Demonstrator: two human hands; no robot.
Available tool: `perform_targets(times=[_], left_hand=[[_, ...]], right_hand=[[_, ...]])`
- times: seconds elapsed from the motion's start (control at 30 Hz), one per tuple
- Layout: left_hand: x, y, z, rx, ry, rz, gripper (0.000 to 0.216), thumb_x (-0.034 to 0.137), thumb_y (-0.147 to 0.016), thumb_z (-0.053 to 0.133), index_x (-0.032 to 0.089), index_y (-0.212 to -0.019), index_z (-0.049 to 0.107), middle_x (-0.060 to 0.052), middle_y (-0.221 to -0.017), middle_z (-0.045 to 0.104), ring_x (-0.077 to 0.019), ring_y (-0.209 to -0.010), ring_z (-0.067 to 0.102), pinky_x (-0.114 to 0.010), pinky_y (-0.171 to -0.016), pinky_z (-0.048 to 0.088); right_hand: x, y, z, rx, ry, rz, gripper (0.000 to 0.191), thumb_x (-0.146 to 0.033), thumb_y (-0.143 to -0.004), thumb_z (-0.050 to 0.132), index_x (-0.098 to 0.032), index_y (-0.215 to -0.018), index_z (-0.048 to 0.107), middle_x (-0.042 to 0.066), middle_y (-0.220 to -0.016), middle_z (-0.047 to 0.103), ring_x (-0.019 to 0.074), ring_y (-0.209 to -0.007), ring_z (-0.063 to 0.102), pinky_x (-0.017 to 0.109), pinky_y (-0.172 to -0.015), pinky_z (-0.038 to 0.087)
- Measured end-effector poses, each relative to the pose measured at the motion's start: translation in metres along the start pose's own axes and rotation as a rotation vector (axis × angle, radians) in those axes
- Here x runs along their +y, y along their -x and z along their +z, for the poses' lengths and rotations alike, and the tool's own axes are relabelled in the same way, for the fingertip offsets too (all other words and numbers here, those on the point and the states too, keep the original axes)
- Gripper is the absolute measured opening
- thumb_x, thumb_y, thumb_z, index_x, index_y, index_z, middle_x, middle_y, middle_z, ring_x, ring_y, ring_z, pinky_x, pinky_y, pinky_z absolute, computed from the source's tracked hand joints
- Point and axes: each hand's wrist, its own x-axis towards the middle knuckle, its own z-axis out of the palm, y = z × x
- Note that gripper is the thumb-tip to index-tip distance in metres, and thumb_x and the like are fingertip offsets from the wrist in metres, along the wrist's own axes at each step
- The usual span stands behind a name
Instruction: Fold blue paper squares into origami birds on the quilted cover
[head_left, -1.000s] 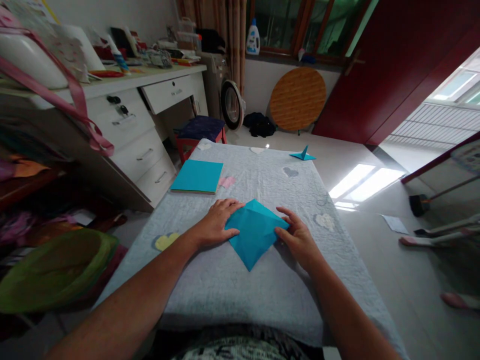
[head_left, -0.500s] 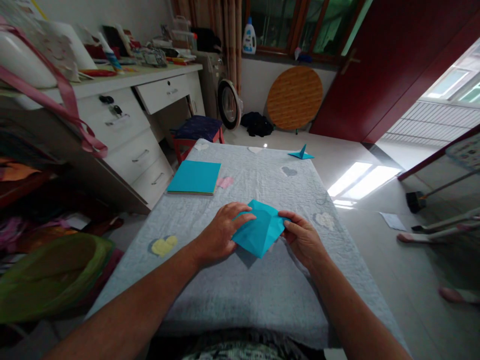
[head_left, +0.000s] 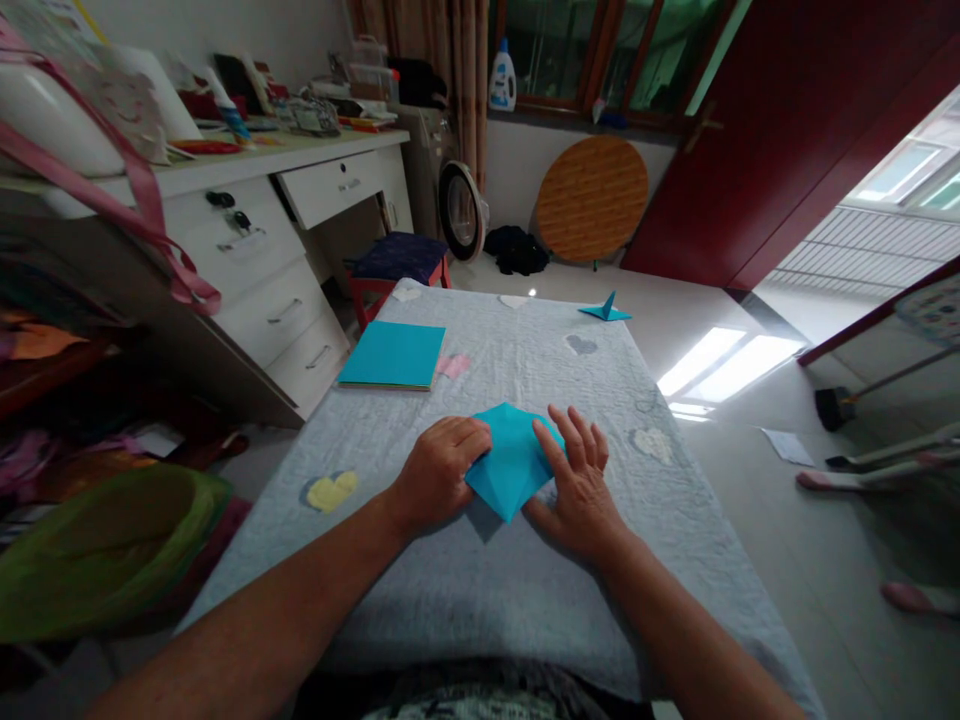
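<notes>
A folded piece of blue paper (head_left: pixel 511 462) lies on the grey quilted table cover (head_left: pixel 487 580) in front of me. My left hand (head_left: pixel 439 470) rests on its left edge with fingers curled, pinching the paper. My right hand (head_left: pixel 576 480) lies flat on the paper's right side, fingers stretched out and spread. A stack of blue paper sheets (head_left: pixel 393 354) sits farther back on the left. A small folded blue paper figure (head_left: pixel 604 311) stands at the far right edge of the table.
A white desk with drawers (head_left: pixel 277 260) stands to the left, cluttered on top. A green bag (head_left: pixel 105 540) lies at the lower left. A round wooden tabletop (head_left: pixel 592 198) leans on the far wall beside a washing machine (head_left: pixel 457 200). Another person's feet (head_left: pixel 825 482) show at the right.
The paper has been folded smaller and pressed down onto the table. My right hand went from pinching its corner to lying flat on it. My left hand curled at the left edge.
</notes>
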Motion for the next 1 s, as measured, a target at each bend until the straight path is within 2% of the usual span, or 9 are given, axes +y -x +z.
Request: perform_targets(times=[0.13, 0.23, 0.33, 0.43, 0.53, 0.63, 0.73, 0.87, 1.0], left_hand=[[0.001, 0.000, 0.000, -0.013, -0.038, 0.045, 0.013, 0.014, -0.083, 0.053, 0.020, -0.088, 0.062, -0.010, -0.104, 0.070, -0.0250, -0.100, 0.064, -0.042, -0.091, 0.052], [-0.002, 0.000, -0.002, -0.125, -0.060, 0.090, 0.031, 0.005, -0.079, 0.051, 0.019, -0.102, 0.065, -0.010, -0.115, 0.070, -0.0260, -0.111, 0.063, -0.043, -0.099, 0.049], [-0.005, -0.001, -0.007, -0.296, -0.039, 0.124, 0.049, 0.001, -0.073, 0.051, 0.019, -0.116, 0.064, -0.009, -0.124, 0.068, -0.0262, -0.118, 0.061, -0.043, -0.103, 0.047], [-0.007, -0.001, -0.012, -0.401, -0.010, 0.111, 0.050, 0.004, -0.071, 0.055, 0.019, -0.118, 0.066, -0.010, -0.130, 0.066, -0.0281, -0.123, 0.060, -0.044, -0.106, 0.045], [-0.007, -0.001, -0.016, -0.452, 0.033, 0.088, 0.046, 0.008, -0.072, 0.058, 0.019, -0.116, 0.068, -0.011, -0.128, 0.068, -0.0283, -0.121, 0.062, -0.044, -0.107, 0.044], [-0.009, 0.001, -0.016, -0.476, 0.100, 0.069, 0.036, 0.009, -0.074, 0.058, 0.020, -0.106, 0.072, -0.010, -0.120, 0.072, -0.0267, -0.114, 0.065, -0.040, -0.103, 0.046], [-0.013, 0.002, -0.016, -0.483, 0.179, -0.013, 0.027, 0.011, -0.079, 0.056, 0.021, -0.099, 0.072, -0.007, -0.109, 0.075, -0.0246, -0.104, 0.069, -0.034, -0.092, 0.049], [-0.013, -0.001, -0.019, -0.482, 0.289, -0.197, 0.017, 0.018, -0.089, 0.051, 0.021, -0.091, 0.067, -0.002, -0.086, 0.072, -0.0187, -0.080, 0.068, -0.026, -0.074, 0.046], [-0.008, -0.006, -0.020, -0.433, 0.307, -0.336, 0.019, 0.031, -0.096, 0.046, 0.019, -0.089, 0.060, 0.001, -0.075, 0.064, -0.0167, -0.071, 0.062, -0.026, -0.069, 0.040]], right_hand=[[0.003, -0.003, 0.002, -0.019, 0.036, -0.068, 0.074, -0.019, -0.089, 0.049, -0.028, -0.157, 0.022, 0.008, -0.160, 0.034, 0.0318, -0.150, 0.022, 0.059, -0.119, 0.011], [0.007, -0.002, 0.004, -0.091, 0.023, -0.127, 0.066, -0.008, -0.090, 0.040, -0.025, -0.154, 0.032, 0.007, -0.156, 0.043, 0.0247, -0.149, 0.028, 0.053, -0.121, 0.014], [0.010, 0.001, 0.003, -0.223, -0.012, -0.166, 0.059, -0.008, -0.091, 0.040, -0.022, -0.148, 0.044, 0.006, -0.153, 0.046, 0.0233, -0.146, 0.033, 0.050, -0.120, 0.020], [0.008, 0.001, -0.001, -0.350, -0.068, -0.163, 0.059, -0.010, -0.089, 0.042, -0.022, -0.146, 0.047, 0.006, -0.153, 0.046, 0.0225, -0.145, 0.037, 0.049, -0.119, 0.025], [0.005, 0.000, -0.006, -0.409, -0.118, -0.161, 0.059, -0.014, -0.088, 0.046, -0.021, -0.147, 0.047, 0.007, -0.153, 0.046, 0.0233, -0.143, 0.040, 0.049, -0.119, 0.028], [0.003, -0.001, -0.009, -0.368, -0.173, -0.193, 0.053, -0.016, -0.088, 0.048, -0.018, -0.141, 0.053, 0.010, -0.148, 0.052, 0.0248, -0.140, 0.045, 0.048, -0.116, 0.034], [0.004, 0.000, -0.008, -0.260, -0.264, -0.197, 0.039, -0.016, -0.092, 0.047, -0.017, -0.128, 0.063, 0.011, -0.134, 0.065, 0.0243, -0.129, 0.057, 0.045, -0.110, 0.043], [0.009, -0.001, -0.004, -0.118, -0.395, -0.084, 0.026, -0.020, -0.098, 0.045, -0.019, -0.111, 0.067, 0.009, -0.104, 0.075, 0.0209, -0.099, 0.069, 0.037, -0.090, 0.053], [0.014, -0.002, 0.000, -0.065, -0.427, 0.102, 0.019, -0.025, -0.096, 0.049, -0.020, -0.100, 0.067, 0.006, -0.084, 0.072, 0.0192, -0.078, 0.067, 0.032, -0.073, 0.052]])
